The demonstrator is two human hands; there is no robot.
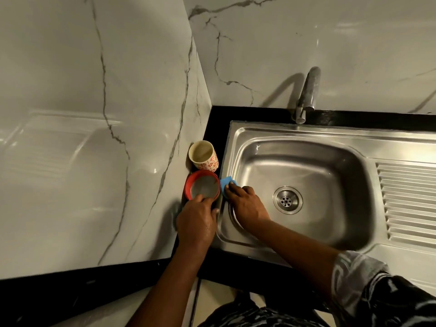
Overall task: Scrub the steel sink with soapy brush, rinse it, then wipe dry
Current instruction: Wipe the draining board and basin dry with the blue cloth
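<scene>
The left hand (197,220) is gripping the red bowl (188,185) by its near rim, likely steadying soapy water; the right hand (245,204) is clutching the blue scrub pad (226,182) on the left rim of the steel sink (306,132).

Your left hand (197,220) holds a round red bowl (188,185); at its 3 o'clock your right hand (245,204) grips a blue scrub pad (225,182) against the steel sink (306,161).

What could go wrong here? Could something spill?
The left hand grips the bowl on the narrow ledge beside the sink; it might tip and spill. The cup stands right behind the bowl, so a bump could knock it over. The right hand holds the sponge close by and might nudge the bowl.
</scene>
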